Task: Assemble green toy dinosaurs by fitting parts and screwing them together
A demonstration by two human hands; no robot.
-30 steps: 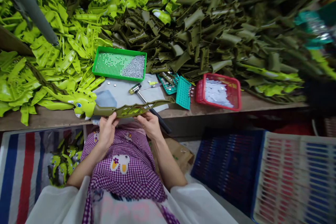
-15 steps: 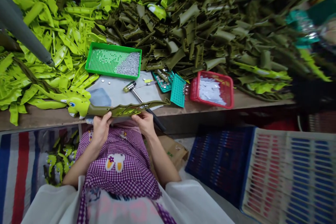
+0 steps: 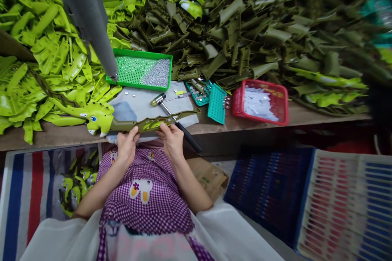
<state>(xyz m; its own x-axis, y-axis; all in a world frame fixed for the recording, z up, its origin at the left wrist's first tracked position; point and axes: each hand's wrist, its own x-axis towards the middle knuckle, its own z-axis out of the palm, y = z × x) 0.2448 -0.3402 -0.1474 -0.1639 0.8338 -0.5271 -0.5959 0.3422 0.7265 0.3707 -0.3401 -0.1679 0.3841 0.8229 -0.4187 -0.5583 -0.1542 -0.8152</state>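
Observation:
A long dinosaur toy lies level along the front edge of the workbench, with its lime-green, blue-eyed head on the left and an olive body tapering to the right. My left hand is closed on the lower edge of the olive part, thumb and fingers pinching it. Farther right, my right hand pinches the same toy, its thumb and forefinger at the openwork section with lime-green inside. Behind the toy's right end rests a hammer, its black handle sticking out past the bench edge.
A grey pen-shaped power tool hangs tip-down by a green tray of small metal parts. Teal trays and a red basket with white pieces stand right. Lime-green parts and olive parts heap behind; crates stand lower right.
The hanging grey tool has swung right, its tip now at the green tray. The view has shifted slightly. My right fingers have moved up onto the toy's openwork face; my left hand keeps its hold.

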